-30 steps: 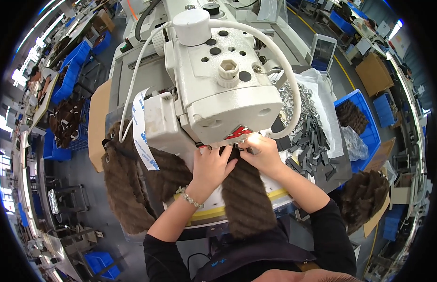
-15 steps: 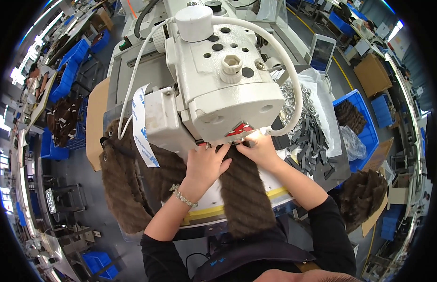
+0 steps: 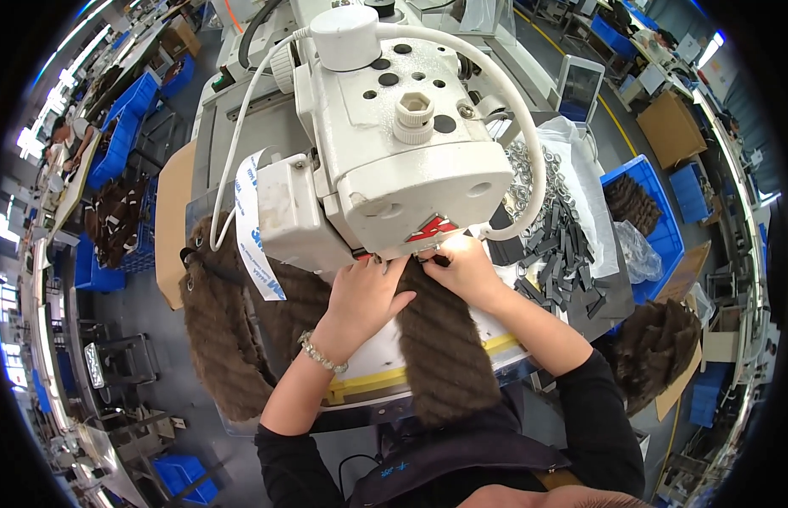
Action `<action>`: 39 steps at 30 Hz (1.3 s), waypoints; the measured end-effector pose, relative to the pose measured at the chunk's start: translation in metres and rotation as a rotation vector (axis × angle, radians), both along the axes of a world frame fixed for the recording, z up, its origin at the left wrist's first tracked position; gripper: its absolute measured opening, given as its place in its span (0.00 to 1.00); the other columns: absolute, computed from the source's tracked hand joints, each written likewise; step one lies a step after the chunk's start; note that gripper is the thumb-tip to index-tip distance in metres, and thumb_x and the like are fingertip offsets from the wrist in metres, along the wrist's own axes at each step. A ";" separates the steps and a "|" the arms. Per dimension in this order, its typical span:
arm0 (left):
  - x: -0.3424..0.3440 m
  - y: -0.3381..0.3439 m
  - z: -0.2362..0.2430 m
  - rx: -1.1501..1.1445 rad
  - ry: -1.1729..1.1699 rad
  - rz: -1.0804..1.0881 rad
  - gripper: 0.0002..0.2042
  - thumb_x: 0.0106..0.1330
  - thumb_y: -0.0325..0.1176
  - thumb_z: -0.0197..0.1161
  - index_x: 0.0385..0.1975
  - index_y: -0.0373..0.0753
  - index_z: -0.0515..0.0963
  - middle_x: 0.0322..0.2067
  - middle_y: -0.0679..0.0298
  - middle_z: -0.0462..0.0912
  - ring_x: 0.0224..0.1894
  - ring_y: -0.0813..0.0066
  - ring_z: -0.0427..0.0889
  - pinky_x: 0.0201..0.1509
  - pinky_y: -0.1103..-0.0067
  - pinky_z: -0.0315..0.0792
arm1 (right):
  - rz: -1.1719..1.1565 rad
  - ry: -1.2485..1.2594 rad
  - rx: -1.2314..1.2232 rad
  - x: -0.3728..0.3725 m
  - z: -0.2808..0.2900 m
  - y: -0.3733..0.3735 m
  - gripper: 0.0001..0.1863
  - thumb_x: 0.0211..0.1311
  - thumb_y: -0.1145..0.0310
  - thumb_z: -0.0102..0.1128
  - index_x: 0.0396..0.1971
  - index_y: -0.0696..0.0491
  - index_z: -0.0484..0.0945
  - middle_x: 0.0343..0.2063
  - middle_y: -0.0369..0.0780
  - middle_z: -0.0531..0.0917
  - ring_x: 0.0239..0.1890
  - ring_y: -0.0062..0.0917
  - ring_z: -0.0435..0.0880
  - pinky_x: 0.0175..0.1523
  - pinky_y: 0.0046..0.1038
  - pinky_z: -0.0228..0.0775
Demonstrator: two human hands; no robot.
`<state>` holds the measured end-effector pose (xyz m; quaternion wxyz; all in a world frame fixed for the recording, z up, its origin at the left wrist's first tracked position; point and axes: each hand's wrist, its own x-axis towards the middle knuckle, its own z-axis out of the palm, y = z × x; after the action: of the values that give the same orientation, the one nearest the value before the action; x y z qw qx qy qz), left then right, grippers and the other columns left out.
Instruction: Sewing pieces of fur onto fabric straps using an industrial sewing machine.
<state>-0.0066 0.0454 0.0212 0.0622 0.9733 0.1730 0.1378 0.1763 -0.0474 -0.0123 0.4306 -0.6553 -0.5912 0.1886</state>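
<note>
- The right hand is bent at the far end of a fur strip, its thumb and forefinger close together; whether anything is pinched in this grip cannot be told, as the fingertips are partly hidden.
- The left hand is laid half spread at the strip's left edge, thumb apart; its fingertips are covered by the machine, so its grip cannot be told. A beaded bracelet is worn above it.
- The strip is laid from under the machine over the near edge of the table, down to a dark apron.
- Near that edge, a white surface is bordered with yellow tape.
- On the left, more fur is draped.
- On the right, metal rings and black tabs are heaped, partly on a white sheet.
- A red emblem is fixed to the machine; blue lettering is printed on a hanging white strip; small blue marks are seen on the apron.
- Beyond, fur is held in a blue bin; the grey floor is crossed by a yellow line.
- Further left, another person is seen beside blue bins.
</note>
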 end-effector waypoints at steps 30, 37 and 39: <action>0.009 0.001 -0.010 0.137 -0.085 0.033 0.25 0.52 0.52 0.69 0.50 0.50 0.76 0.39 0.66 0.81 0.39 0.67 0.82 0.39 0.72 0.76 | 0.085 -0.461 0.177 0.005 0.010 -0.006 0.09 0.52 0.68 0.66 0.34 0.52 0.79 0.34 0.37 0.80 0.29 0.35 0.82 0.34 0.36 0.74; 0.011 -0.004 -0.009 0.109 -0.053 0.078 0.21 0.50 0.50 0.71 0.41 0.48 0.77 0.36 0.66 0.79 0.37 0.67 0.81 0.33 0.73 0.77 | 0.143 -0.585 0.263 0.005 0.005 -0.008 0.08 0.49 0.69 0.64 0.31 0.51 0.79 0.28 0.35 0.77 0.27 0.27 0.79 0.31 0.28 0.69; 0.011 -0.005 -0.009 0.099 -0.049 0.081 0.21 0.50 0.49 0.71 0.41 0.48 0.77 0.36 0.66 0.79 0.36 0.67 0.81 0.34 0.73 0.77 | 0.196 -0.688 0.403 0.005 0.003 -0.008 0.08 0.48 0.68 0.62 0.29 0.51 0.77 0.25 0.33 0.73 0.24 0.23 0.77 0.28 0.25 0.66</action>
<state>0.0044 0.0406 0.0120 0.0125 0.9637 0.2034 0.1722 0.1810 -0.0559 -0.0091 0.3074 -0.5232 -0.7856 -0.1210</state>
